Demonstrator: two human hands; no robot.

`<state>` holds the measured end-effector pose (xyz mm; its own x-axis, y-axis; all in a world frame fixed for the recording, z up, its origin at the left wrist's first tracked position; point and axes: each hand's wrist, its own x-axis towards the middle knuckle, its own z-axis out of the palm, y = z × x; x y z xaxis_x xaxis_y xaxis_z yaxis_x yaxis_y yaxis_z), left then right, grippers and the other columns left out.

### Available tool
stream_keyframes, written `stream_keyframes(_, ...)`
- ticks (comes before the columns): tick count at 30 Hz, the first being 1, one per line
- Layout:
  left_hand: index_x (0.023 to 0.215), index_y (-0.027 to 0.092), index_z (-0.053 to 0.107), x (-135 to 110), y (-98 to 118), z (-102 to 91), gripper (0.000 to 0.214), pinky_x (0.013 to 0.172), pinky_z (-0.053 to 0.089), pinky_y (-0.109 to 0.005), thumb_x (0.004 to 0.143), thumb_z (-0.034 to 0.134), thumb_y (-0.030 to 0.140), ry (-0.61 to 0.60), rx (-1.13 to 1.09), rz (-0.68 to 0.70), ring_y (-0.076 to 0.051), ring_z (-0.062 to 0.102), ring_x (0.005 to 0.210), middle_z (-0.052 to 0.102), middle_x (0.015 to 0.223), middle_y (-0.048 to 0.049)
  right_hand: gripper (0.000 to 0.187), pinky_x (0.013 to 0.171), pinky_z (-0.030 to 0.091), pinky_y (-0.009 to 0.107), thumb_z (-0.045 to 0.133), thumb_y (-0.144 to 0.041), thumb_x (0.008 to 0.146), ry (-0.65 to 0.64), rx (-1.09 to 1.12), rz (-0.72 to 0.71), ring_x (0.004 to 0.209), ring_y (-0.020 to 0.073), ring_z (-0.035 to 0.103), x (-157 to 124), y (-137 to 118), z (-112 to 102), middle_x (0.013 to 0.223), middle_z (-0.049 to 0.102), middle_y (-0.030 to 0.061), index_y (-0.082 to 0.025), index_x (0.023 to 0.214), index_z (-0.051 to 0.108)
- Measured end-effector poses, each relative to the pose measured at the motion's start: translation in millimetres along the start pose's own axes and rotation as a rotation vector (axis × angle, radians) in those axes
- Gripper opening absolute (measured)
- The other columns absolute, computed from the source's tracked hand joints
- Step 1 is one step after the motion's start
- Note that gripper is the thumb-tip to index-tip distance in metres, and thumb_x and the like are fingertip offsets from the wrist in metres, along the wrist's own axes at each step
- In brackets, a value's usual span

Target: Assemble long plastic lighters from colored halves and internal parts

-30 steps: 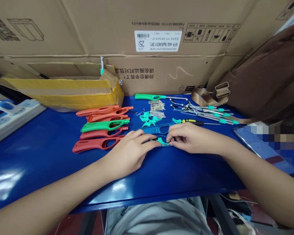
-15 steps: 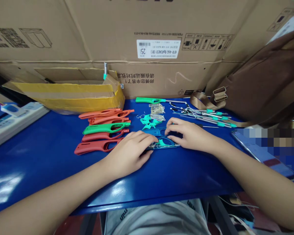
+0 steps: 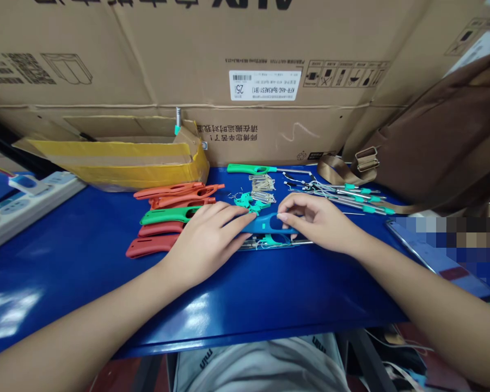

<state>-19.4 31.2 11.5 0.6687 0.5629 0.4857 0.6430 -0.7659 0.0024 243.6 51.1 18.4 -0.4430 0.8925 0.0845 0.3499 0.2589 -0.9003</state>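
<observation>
Between my hands is a blue lighter casing half (image 3: 258, 224) with its outer face up. My left hand (image 3: 206, 237) is closed on its left end, and my right hand (image 3: 314, 218) pinches it near the finger loop. Just below it on the table lies the other blue half, largely hidden. In that half sit a teal trigger (image 3: 268, 239), thin white wires, a small tank partly under my left fingers, and a metal tube (image 3: 302, 242) pointing right. Beyond my hands are loose teal triggers (image 3: 249, 203) and small metal-ended parts (image 3: 262, 182).
Red, orange and green casings (image 3: 153, 246) lie left of my left hand. Wired metal tubes (image 3: 357, 198) lie at the right, near a phone (image 3: 424, 253). A green lighter (image 3: 251, 169) is at the back. A yellow-taped box (image 3: 147, 169) and power strip (image 3: 36, 204) stand left.
The upper blue casing half has come off the table towards me, turned outer face up over the lower half. Both hands now hold it; my left hand has shifted slightly away from me.
</observation>
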Motion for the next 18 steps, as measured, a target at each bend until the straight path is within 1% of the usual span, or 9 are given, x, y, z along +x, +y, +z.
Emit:
stream_keyframes(2,0.127,0.014,0.066,0.6,-0.9,-1.9,0.032,0.090,0.054,-0.045,0.102,0.058,0.030,-0.024,0.040,0.040,-0.028,0.066,0.103,0.074,0.117,-0.0113,0.018,0.058,0.057,0.027,0.060,-0.037,0.095,-0.018,-0.023,0.025,0.074,0.0166,0.065,-1.1,-0.8,1.1,0.082,0.063,0.0032,-0.019,0.095,0.061)
stream_keyframes(3,0.127,0.012,0.067,1.1,-1.3,-3.0,0.032,0.089,0.055,-0.045,0.102,0.057,0.031,-0.036,0.063,0.059,-0.028,0.066,0.101,0.075,0.114,-0.0118,0.017,0.060,0.057,0.028,0.059,-0.036,0.096,-0.009,-0.092,-0.008,0.075,0.0168,0.065,-1.7,-1.0,1.1,0.084,0.065,0.0040,-0.019,0.097,0.062)
stream_keyframes(4,0.126,0.011,0.067,1.7,-1.7,-4.2,0.033,0.088,0.055,-0.045,0.103,0.056,0.031,-0.047,0.081,0.076,-0.028,0.067,0.100,0.075,0.113,-0.0124,0.017,0.065,0.058,0.030,0.058,-0.035,0.097,0.005,-0.191,-0.068,0.078,0.0176,0.066,-2.5,-1.1,1.0,0.090,0.068,0.0056,-0.019,0.101,0.064)
stream_keyframes(6,0.125,0.010,0.068,2.8,-2.8,-6.3,0.034,0.089,0.056,-0.046,0.104,0.053,0.032,-0.069,0.096,0.102,-0.029,0.069,0.098,0.075,0.112,-0.0135,0.022,0.084,0.058,0.037,0.060,-0.032,0.097,0.004,-0.408,-0.219,0.095,0.0213,0.067,-4.4,-1.0,0.4,0.109,0.070,0.0095,-0.019,0.114,0.065)
stream_keyframes(8,0.123,0.009,0.068,3.7,-4.2,-7.8,0.035,0.089,0.056,-0.047,0.104,0.052,0.034,-0.112,0.085,0.115,-0.029,0.070,0.096,0.076,0.110,-0.0137,0.034,0.099,0.052,0.043,0.064,-0.032,0.097,-0.057,-0.566,-0.326,0.113,0.0258,0.063,-6.4,-0.6,-0.1,0.124,0.067,0.0119,-0.019,0.128,0.062)
stream_keyframes(9,0.123,0.010,0.068,4.0,-4.9,-8.3,0.035,0.088,0.057,-0.047,0.104,0.052,0.034,-0.140,0.074,0.121,-0.029,0.070,0.096,0.076,0.109,-0.0135,0.039,0.102,0.050,0.045,0.065,-0.033,0.096,-0.094,-0.619,-0.353,0.117,0.0274,0.061,-7.2,-0.2,-0.2,0.126,0.067,0.0126,-0.019,0.132,0.060)
stream_keyframes(10,0.123,0.010,0.068,4.2,-5.7,-8.6,0.034,0.088,0.057,-0.046,0.104,0.052,0.034,-0.169,0.061,0.125,-0.029,0.070,0.095,0.076,0.109,-0.0132,0.040,0.102,0.049,0.046,0.066,-0.034,0.096,-0.122,-0.665,-0.369,0.117,0.0284,0.061,-7.6,0.2,-0.2,0.125,0.067,0.0131,-0.018,0.132,0.060)
stream_keyframes(13,0.122,0.011,0.068,4.2,-7.1,-9.1,0.033,0.086,0.058,-0.044,0.104,0.051,0.033,-0.249,0.010,0.128,-0.028,0.071,0.095,0.075,0.107,-0.0124,0.035,0.098,0.049,0.047,0.066,-0.038,0.096,-0.181,-0.754,-0.385,0.110,0.0287,0.062,-6.6,1.4,0.1,0.118,0.069,0.0130,-0.017,0.124,0.064)
stream_keyframes(18,0.119,0.013,0.068,2.9,-6.3,-10.8,0.029,0.084,0.059,-0.040,0.103,0.053,0.032,-0.339,-0.089,0.084,-0.025,0.070,0.093,0.073,0.105,-0.0100,0.031,0.095,0.047,0.045,0.064,-0.038,0.097,-0.222,-0.757,-0.390,0.108,0.0271,0.062,-4.1,2.9,0.6,0.117,0.069,0.0113,-0.019,0.122,0.066)
